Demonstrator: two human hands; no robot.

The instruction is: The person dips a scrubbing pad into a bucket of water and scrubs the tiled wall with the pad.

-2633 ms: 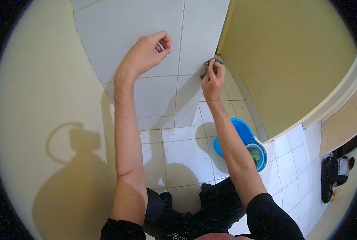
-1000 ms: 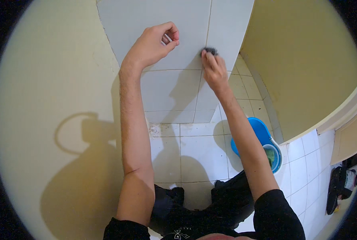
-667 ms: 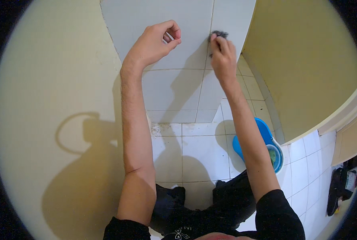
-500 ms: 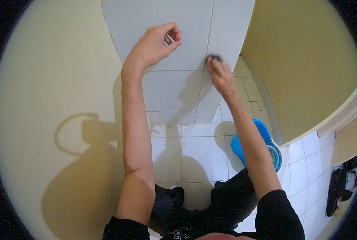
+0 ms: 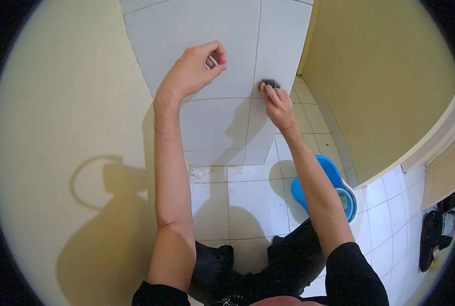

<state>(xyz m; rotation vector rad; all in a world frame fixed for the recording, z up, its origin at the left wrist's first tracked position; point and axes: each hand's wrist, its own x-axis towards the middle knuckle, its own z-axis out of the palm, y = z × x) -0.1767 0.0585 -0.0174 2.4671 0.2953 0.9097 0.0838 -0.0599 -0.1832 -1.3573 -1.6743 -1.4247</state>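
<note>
My right hand (image 5: 278,106) grips a dark grey steel wool scrubber (image 5: 269,83) and presses it to the white tiled wall (image 5: 212,122), close to the wall's right edge and just above a horizontal grout line. The fingertips rest on the scrubber's lower side. My left hand (image 5: 199,69) is raised before the same tiles, further left. Its fingers curl loosely in toward the thumb, and nothing shows inside them. Whether this hand touches the tiles, I cannot tell.
A blue mop bucket (image 5: 329,171) with a round wringer basket stands on the white tiled floor (image 5: 258,204), partly behind my right forearm. Yellowish walls (image 5: 84,92) rise on both sides. Dark objects (image 5: 431,234) lie at the far right. Brown grime marks the wall's foot.
The scrubber in my right hand has shifted slightly lower against the tiles and is less blurred. My view has tilted a little, so the wall sits lower. The left hand keeps its curl.
</note>
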